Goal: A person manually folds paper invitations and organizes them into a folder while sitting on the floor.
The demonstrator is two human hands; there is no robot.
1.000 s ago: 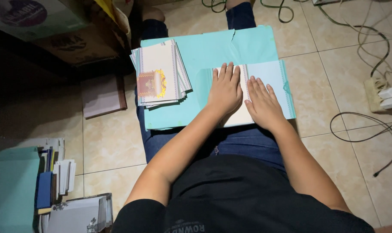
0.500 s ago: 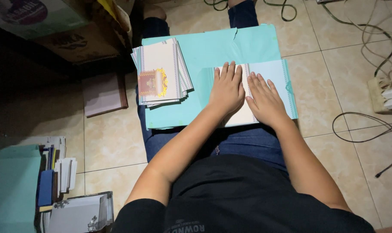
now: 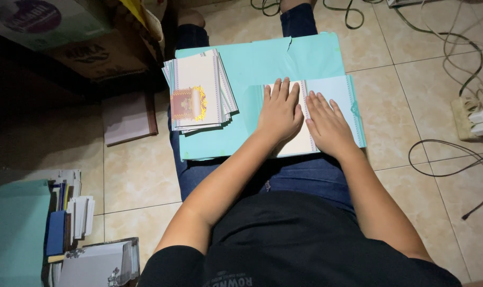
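Note:
I sit on a tiled floor with a teal folder (image 3: 262, 58) lying across my lap. An unfolded white card (image 3: 331, 93) with pale blue edging lies on its right half. My left hand (image 3: 279, 110) presses flat on the card's left panel, fingers together. Beside it my right hand (image 3: 327, 124) lies flat along the card's middle fold. Both palms face down and neither grips anything. A stack of folded white cards (image 3: 199, 90), the top one bearing a red and gold emblem, rests on the folder's left half, apart from both hands.
Cardboard boxes (image 3: 66, 32) stand at the upper left. A brown notebook (image 3: 129, 118) lies on the floor left of my leg. Books and papers (image 3: 66, 223) pile up at the lower left. Cables and a power strip (image 3: 472, 117) trail over the tiles on the right.
Both hands stay flat on the card, with at most a slight shift; the stack and folder have not moved.

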